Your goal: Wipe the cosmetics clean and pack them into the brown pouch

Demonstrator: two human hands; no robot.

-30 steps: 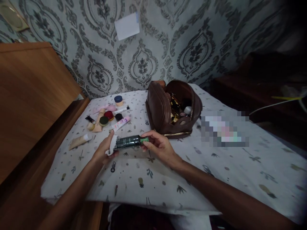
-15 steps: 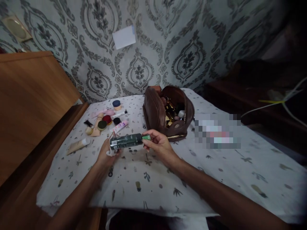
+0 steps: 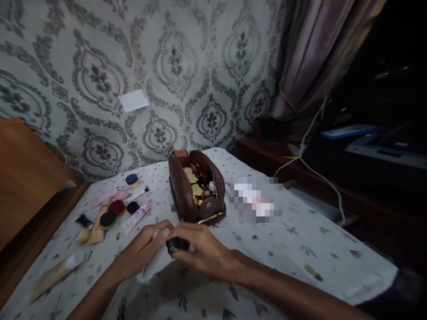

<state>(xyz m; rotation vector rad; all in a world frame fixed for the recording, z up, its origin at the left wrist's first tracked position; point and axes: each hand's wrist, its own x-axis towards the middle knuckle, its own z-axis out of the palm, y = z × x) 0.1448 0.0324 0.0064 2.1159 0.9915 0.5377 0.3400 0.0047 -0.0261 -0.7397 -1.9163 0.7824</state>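
While the right hand (image 3: 208,253) has its thumb and fingers wrapped on a dark green bottle (image 3: 177,245), spread only as far as the bottle's width, the left hand (image 3: 142,251) pinches a white cloth (image 3: 156,265) beside it, some fingertips hidden. Bottle is between the hands, one end toward camera, most of it covered, over the patterned sheet (image 3: 273,271). Just beyond: brown bag (image 3: 178,189), unzipped, gold-coloured items (image 3: 197,190) inside. Left of bag: pink-and-white tube (image 3: 136,218), small black jar (image 3: 132,207), red-lidded jar (image 3: 116,207), green-lidded jar (image 3: 107,220), blue-lidded jar (image 3: 132,180); beige tube (image 3: 55,276) lies apart, nearer the left edge. Right of bag: pixelated item (image 3: 253,200), can't tell what. Farther out, white cable (image 3: 320,171) at right, white paper (image 3: 133,100) on patterned wall (image 3: 187,53).
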